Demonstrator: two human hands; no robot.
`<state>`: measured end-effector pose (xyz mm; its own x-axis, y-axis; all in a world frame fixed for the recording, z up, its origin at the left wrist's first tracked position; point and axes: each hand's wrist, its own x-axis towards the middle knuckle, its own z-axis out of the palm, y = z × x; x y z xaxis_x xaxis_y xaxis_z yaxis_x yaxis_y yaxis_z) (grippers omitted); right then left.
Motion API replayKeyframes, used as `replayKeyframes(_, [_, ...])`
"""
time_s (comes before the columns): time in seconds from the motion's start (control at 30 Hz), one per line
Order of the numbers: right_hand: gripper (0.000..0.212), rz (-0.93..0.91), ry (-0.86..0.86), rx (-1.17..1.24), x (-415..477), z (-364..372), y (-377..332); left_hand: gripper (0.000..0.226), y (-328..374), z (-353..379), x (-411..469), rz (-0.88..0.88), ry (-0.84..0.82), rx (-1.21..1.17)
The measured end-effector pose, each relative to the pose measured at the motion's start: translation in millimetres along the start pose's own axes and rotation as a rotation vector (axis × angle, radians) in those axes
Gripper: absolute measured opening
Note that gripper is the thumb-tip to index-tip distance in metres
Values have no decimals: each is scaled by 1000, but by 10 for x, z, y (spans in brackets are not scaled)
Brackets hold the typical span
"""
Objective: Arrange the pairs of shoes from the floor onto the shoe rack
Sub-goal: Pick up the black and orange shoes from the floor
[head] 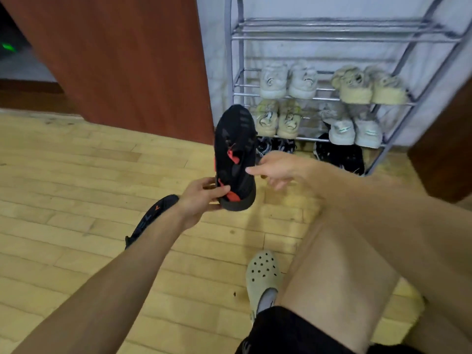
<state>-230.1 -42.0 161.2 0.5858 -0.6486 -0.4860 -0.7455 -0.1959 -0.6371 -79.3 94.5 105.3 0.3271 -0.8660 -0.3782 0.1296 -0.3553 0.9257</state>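
Observation:
My left hand grips the heel of a black shoe with red accents, held sole-up above the floor with its toe toward the metal shoe rack. My right hand hovers beside the shoe's right side, fingers spread, holding nothing. A second dark shoe with an orange mark lies on the wooden floor under my left forearm, partly hidden. The rack holds a white pair and a beige pair on one shelf, a cream pair and a pale grey pair below, and black shoes at the bottom.
A reddish-brown wooden panel stands left of the rack, and a brown piece of furniture is at the right edge. My foot wears a beige clog. My bare knee fills the lower right. The rack's top shelf carries no shoes.

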Motion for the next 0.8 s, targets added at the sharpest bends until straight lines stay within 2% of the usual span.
replayKeyframes(0.13, [26, -115, 151, 262, -320, -490, 3, 24, 642, 380, 4, 131, -91, 104])
replayKeyframes(0.23, [13, -159, 169, 401, -587, -863, 108, 22, 1025, 679, 34, 191, -140, 244])
replayKeyframes(0.3, [16, -186, 175, 448, -777, -1122, 220, 21, 1270, 945, 51, 219, -164, 317])
replayKeyframes(0.43, [25, -220, 284, 544, -1101, -1604, 610, 33, 1710, 1609, 131, 230, -196, 453])
replayKeyframes(0.53, [30, -261, 292, 598, -1372, -1895, 975, 37, 1887, 2136, 166, 212, -260, 510])
replayKeyframes(0.7, [30, -148, 349, 628, -1762, -2216, 1726, 36, 1718, 3032, 129, 102, -351, 445])
replayKeyframes(0.8, [29, -45, 329, 629, -1948, -2258, 2197, 32, 1405, 3558, 135, 9, -341, 338])
